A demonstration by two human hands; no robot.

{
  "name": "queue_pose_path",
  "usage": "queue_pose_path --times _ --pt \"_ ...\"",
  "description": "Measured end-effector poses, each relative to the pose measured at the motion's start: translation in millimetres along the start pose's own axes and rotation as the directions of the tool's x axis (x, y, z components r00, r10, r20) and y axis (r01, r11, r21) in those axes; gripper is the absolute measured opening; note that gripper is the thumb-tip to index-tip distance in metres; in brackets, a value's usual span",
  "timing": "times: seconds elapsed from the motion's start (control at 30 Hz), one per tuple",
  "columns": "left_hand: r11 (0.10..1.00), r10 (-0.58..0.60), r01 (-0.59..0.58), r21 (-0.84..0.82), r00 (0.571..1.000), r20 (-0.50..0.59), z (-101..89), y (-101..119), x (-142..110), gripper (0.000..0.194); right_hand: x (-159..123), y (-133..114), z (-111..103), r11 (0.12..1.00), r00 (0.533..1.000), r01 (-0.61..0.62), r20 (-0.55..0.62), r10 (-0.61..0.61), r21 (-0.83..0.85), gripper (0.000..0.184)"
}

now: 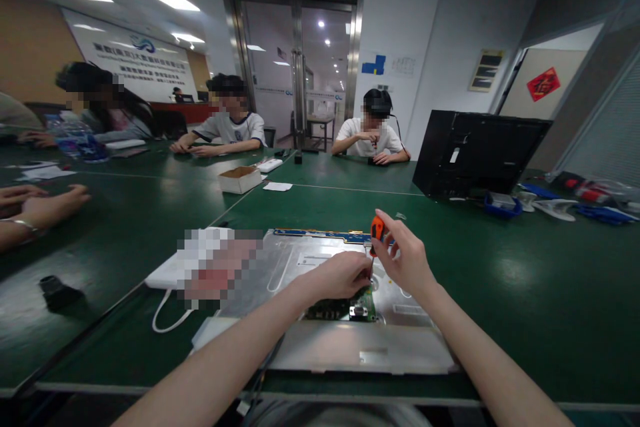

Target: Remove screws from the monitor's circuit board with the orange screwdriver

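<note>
The person's right hand grips an orange-and-black screwdriver by its handle between thumb and fingers. The tool stands near upright, its shaft pointing down at a green circuit board on a flat metal panel. The left hand is above the board, its fingers drawn together at the lower part of the shaft; whether they pinch the shaft or a small part cannot be determined. The tool's tip is not clearly visible.

The panel lies on a green table, directly before the person, with both forearms crossing its near part. A blue strip runs along its far edge. A silver connector is on the board, near its front edge.

To the left, a white item, partly obscured by pixelation, lies beside the panel with a white cable looped next to it. A small black object is further left. Beyond the panel are an open box and, to the right, a black monitor. Several co-workers sit around the table.
</note>
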State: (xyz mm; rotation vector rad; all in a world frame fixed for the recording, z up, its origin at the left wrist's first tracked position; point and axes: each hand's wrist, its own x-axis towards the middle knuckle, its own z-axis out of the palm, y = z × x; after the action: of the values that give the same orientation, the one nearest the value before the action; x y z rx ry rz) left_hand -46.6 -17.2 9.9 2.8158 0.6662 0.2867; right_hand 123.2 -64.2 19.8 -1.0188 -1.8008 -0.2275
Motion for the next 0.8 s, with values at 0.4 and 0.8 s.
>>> queue_pose_path --times 0.4,0.8 --pt "1.0 0.024 -0.024 0.001 0.999 -0.022 2.8 0.9 1.9 0.008 -2.9 6.1 4.1 1.0 0.996 -0.024 -0.087 0.025 0.008 0.032" --pt "0.998 0.039 -0.041 -0.047 0.999 -0.025 6.1 -1.5 3.6 0.008 -5.8 5.5 3.7 0.999 0.999 -0.033 -0.042 0.034 0.022 0.036"
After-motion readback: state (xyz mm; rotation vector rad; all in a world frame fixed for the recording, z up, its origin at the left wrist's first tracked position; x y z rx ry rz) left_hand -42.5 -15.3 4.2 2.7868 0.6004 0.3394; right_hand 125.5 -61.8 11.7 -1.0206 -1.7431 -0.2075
